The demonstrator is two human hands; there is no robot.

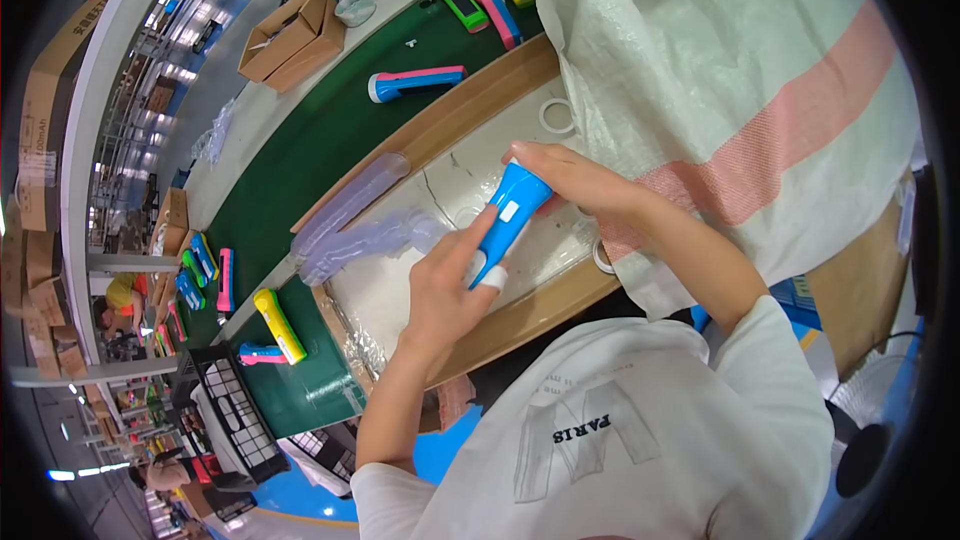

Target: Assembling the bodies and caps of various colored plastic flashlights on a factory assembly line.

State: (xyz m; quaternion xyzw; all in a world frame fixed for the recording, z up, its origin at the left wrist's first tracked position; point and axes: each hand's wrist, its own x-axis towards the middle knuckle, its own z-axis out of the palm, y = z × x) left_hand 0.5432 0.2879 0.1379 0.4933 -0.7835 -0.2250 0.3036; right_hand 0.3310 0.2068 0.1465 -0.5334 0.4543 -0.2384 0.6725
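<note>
At the 9 o'clock edge of the view, several torches in yellow, pink, green and blue lie on the green belt (300,155), among them a yellow torch (279,325) with a blue and pink one just below it. A black plastic crate (232,410) sits at 8 o'clock. Toward the middle, a stack of clear plastic trays (350,220) rests on the pale worktop (400,290) inside its wooden rim.

The left hand (445,290) comes up from 6 o'clock, its fingers (470,240) closed around the lower end of a blue torch (508,215); one fingertip wears white tape. The torch stands tilted over the worktop's centre, its head pointing to 1 o'clock. The right hand (570,175) comes in from 3 o'clock and its fingers clamp on the torch's head.

At 12 o'clock a blue and pink torch (415,83) lies on the belt, with a cardboard box (292,35) at 11 o'clock. A white woven sack (740,90) with a pink stripe fills the 2 o'clock side, touching the right wrist.
</note>
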